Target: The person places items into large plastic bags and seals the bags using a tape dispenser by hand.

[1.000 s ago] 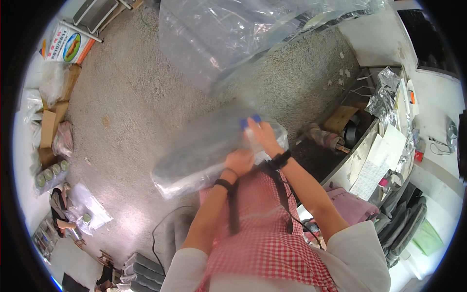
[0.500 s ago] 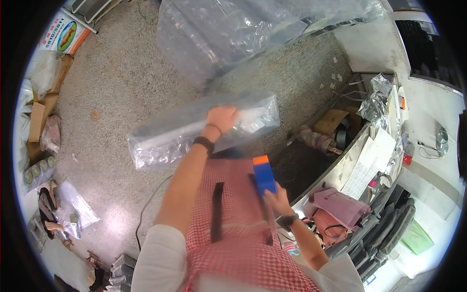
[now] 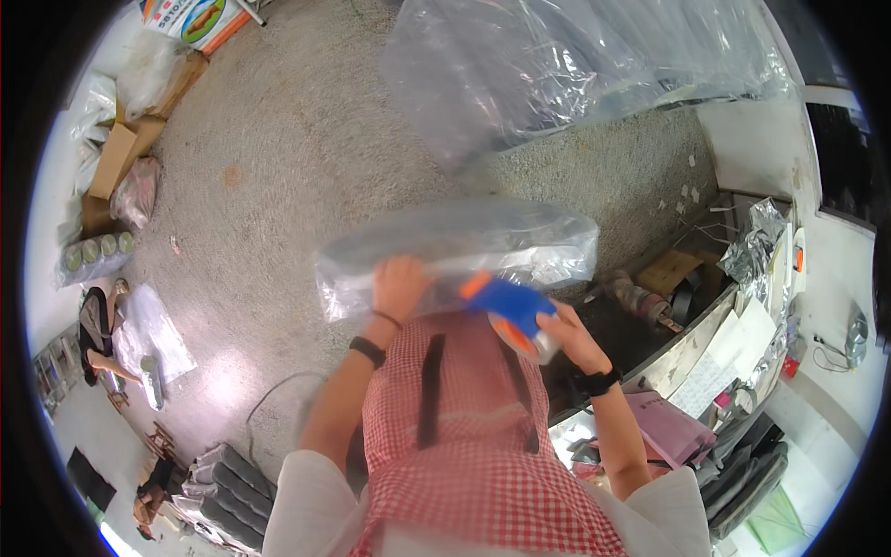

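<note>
A long package wrapped in clear plastic [image 3: 548, 243] lies crosswise in front of me, with something whitish inside that I cannot make out. At its near left part, my left hand [image 3: 401, 286] is closed on the plastic, its fingers partly blurred. My right hand [image 3: 575, 339] grips a blue and orange tape dispenser [image 3: 512, 304] with a roll of tape in it. The dispenser's orange front end is over the package's near edge, blurred by motion; whether it touches the plastic I cannot tell. A red checked apron [image 3: 473, 408] covers my front.
A large clear plastic sheet [image 3: 575, 74] spreads beyond the package. To the right runs a low bench [image 3: 677, 339] with foil, papers and a pink bag [image 3: 664, 422]. Cardboard [image 3: 116, 162] lines the left wall. Dark grey stacked bundles [image 3: 227, 492] stand at lower left. Another person [image 3: 97, 334] is at far left.
My right hand has brought the tape dispenser up and inward to the package's near edge. My left hand has shifted toward the package's left part. The view has turned, too.
</note>
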Demonstrator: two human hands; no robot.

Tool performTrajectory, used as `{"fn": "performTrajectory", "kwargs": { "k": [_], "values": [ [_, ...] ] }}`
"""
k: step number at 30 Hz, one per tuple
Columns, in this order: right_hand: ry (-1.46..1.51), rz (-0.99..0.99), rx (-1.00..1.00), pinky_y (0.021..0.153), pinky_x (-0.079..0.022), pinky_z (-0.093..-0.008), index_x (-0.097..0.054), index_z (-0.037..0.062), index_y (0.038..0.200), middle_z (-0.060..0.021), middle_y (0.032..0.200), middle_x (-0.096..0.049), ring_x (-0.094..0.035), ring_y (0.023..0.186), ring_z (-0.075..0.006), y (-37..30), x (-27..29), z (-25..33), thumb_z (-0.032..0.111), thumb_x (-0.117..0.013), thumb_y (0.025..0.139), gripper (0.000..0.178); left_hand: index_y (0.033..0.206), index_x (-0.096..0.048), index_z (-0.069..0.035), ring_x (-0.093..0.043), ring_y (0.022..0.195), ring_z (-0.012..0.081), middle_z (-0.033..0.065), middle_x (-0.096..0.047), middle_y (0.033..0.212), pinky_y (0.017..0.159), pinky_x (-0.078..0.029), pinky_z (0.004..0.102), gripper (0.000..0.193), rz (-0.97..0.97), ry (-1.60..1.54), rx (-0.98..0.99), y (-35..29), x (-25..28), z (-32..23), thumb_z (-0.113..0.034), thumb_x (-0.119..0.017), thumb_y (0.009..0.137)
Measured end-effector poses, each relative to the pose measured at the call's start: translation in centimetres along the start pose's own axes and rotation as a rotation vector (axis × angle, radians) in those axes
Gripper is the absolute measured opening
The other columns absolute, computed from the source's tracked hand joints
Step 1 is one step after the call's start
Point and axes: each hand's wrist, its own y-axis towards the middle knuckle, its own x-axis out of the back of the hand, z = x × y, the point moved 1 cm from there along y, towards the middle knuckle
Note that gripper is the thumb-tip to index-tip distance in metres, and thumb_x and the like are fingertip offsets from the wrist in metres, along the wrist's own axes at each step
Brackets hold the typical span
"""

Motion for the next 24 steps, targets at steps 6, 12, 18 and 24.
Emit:
{"fn": "performTrajectory", "kwargs": {
  "k": [6,12,18,24],
  "values": [
    [-0.301,-0.404,0.132,0.06,-0.049,-0.0334,-0.059,-0.0015,0.099,-0.0114,0.088,-0.065,-0.063,0.069,-0.0193,15.3,-10.3,-0.3,0.037,-0.061,0.087,0.041,0.079,-0.056,-0.013,-0.058,0.074,0.023,0.0022,-0.059,0.076,0.065,-0.045,0.0384,0.015,0.119,-0.027,-0.109,-0.6,-1.6,3.7,-0.027,-0.057,0.084],
    [-0.028,-0.416,0.185,0.048,-0.044,-0.025,-0.058,0.0016,0.092,-0.0057,0.075,-0.062,-0.058,0.06,-0.0108,12.2,-14.7,-0.7,0.035,-0.057,0.091,0.033,0.083,-0.06,-0.01,-0.063,0.068,0.0297,0.0076,-0.064,0.074,0.06,-0.049,0.0437,0.022,0.173,-0.21,-0.095,2.3,-1.2,6.7,-0.029,-0.05,0.088],
    [-0.146,-0.382,0.074,0.081,-0.045,-0.026,-0.054,-0.001,0.115,-0.0035,0.1,-0.063,-0.055,0.091,-0.0096,-3.0,-15.7,-11.3,0.016,-0.057,0.09,0.03,0.085,-0.063,-0.009,-0.065,0.074,0.0316,0.0115,-0.067,0.084,0.064,-0.052,0.0442,0.035,0.391,-0.159,-0.092,7.7,-0.7,9.9,-0.035,-0.041,0.093],
    [-0.739,-0.658,-0.201,0.07,-0.049,-0.0349,-0.058,-0.0045,0.103,-0.0184,0.084,-0.065,-0.064,0.079,-0.0248,8.1,-11.8,-18.8,0.034,-0.056,0.089,0.041,0.082,-0.062,-0.009,-0.065,0.069,0.0296,0.0096,-0.065,0.075,0.061,-0.051,0.0438,0.027,0.345,-0.098,-0.188,5.4,-3.2,8.2,-0.03,-0.047,0.089]
  ]
}}
